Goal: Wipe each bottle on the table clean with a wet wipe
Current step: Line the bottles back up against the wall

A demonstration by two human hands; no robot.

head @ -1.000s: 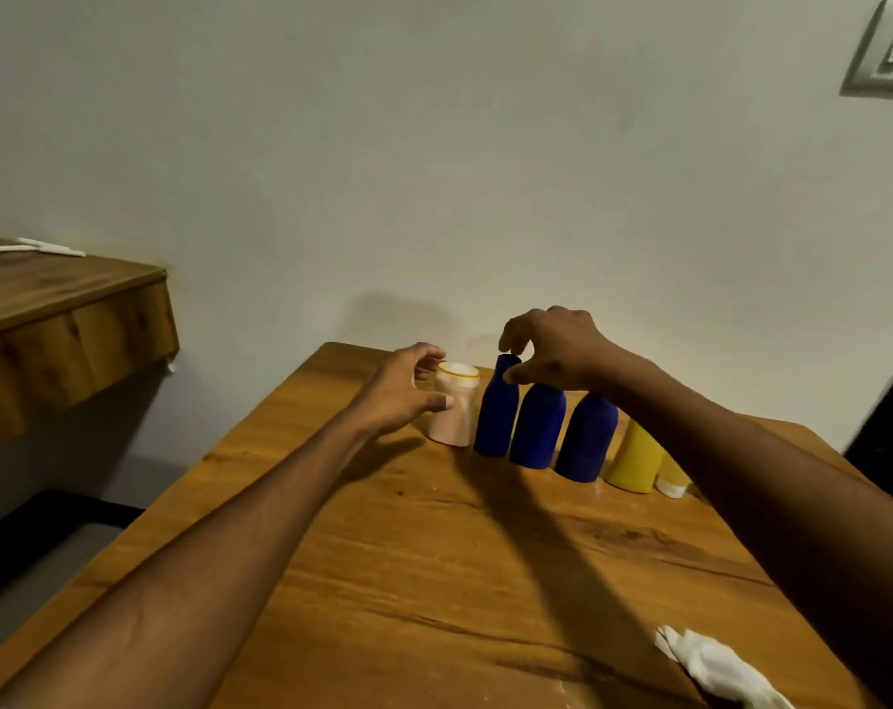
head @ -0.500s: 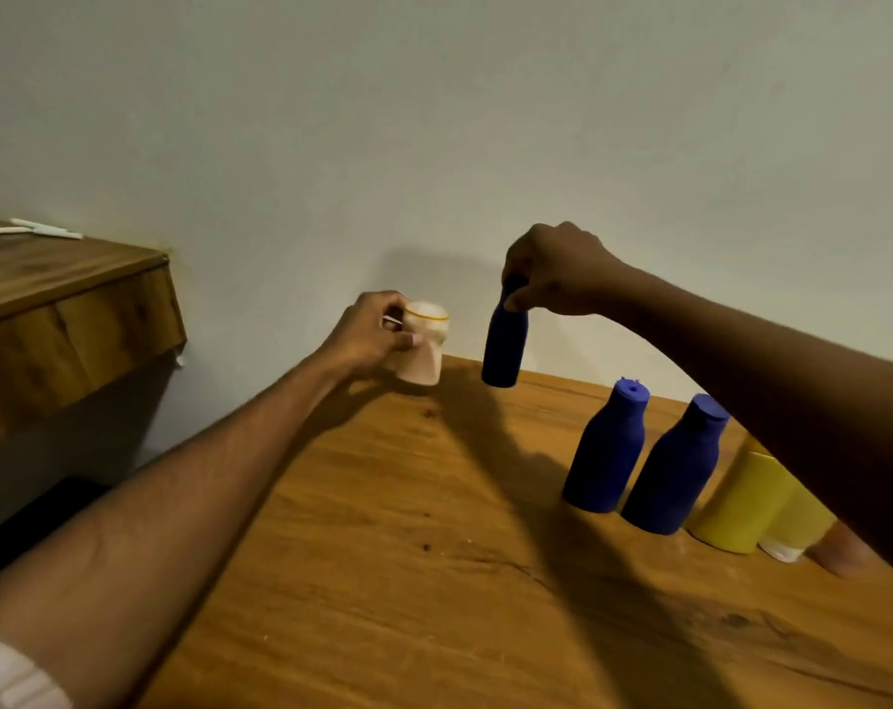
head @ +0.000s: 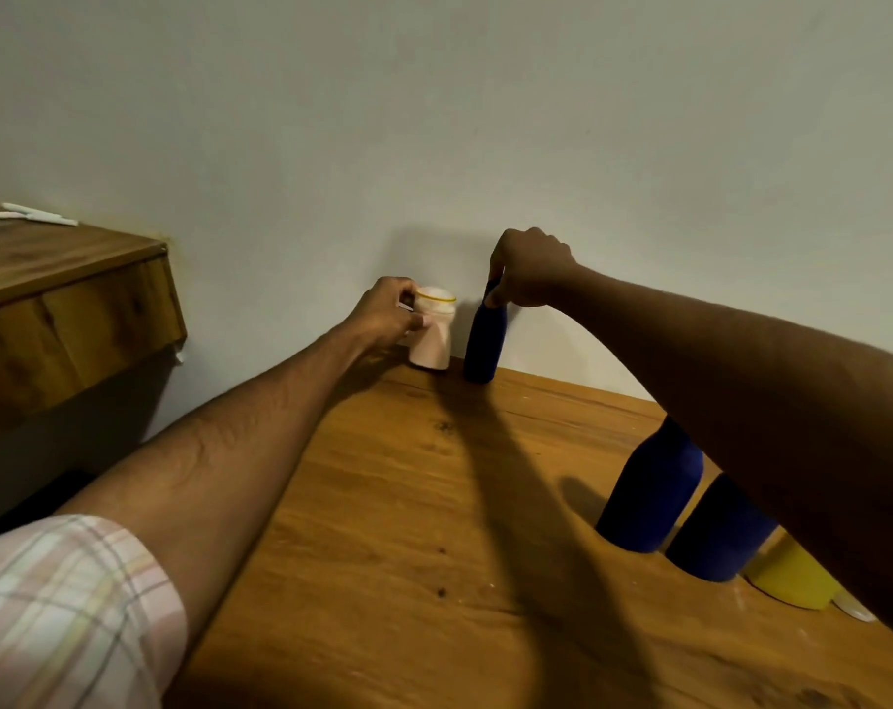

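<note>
**Both hands on bottles at the far table edge**

Left hand (head: 388,312) grips the pale pink bottle (head: 431,337) near its top, fingers curled round the neck just under the yellow-rimmed cap. Bottle is upright, base at or just above the far edge of the wooden table (head: 434,529), next to the wall; contact with the tabletop can't be told. Left forearm stretches in from lower left, plaid sleeve (head: 71,606) at the frame corner.

Right hand (head: 531,271) pinches the top of a dark blue bottle (head: 485,345), fingers closed over the cap from above, so the cap is hidden. This bottle is roughly upright, slightly tilted, just beside the pink one on its right, a small gap between them. Its base is at the far table edge too.

Further out, right side of the table: two more dark blue bottles, one (head: 649,493) behind the other (head: 720,539), touching or nearly so, tops hidden by the right forearm. Just beside them a yellow bottle (head: 792,580), mostly covered by the arm, and a sliver of something white (head: 853,606) next to it, too little to identify. These are well apart from the two held bottles.

Left of the table, a separate wooden shelf or desk (head: 66,309) sits higher, with thin white items (head: 30,214) on its top. Plain wall behind everything. No wipe in view.
</note>
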